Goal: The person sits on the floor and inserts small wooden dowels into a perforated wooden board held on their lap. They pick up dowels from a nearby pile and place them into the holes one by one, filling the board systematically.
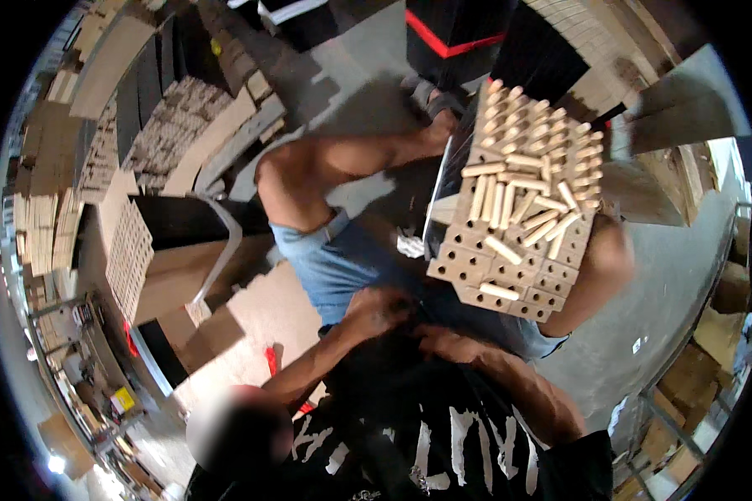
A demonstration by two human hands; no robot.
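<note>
My left hand [379, 312] is at my lap, bent in against my dark shirt, its fingers in shadow and blurred. My right hand [444, 341] lies close beside it at my waist, the fingertips partly hidden by the shirt. Whether either holds anything does not show. Ahead of them to the right, a stack of light wooden blocks [470, 260] with drilled holes rests by my right leg. Loose wooden dowels [501, 250] lie scattered on top. Toward the far end, several upright dowels [545, 127] stand in rows in the holes.
Bundles of wooden strips [175, 125] are piled at the far left. A perforated board stack [129, 263] stands left of my leg, near a flat cardboard sheet [246, 321]. Black boxes [455, 42], one with a red stripe, stand ahead. Shelving with cartons [685, 384] is at the right.
</note>
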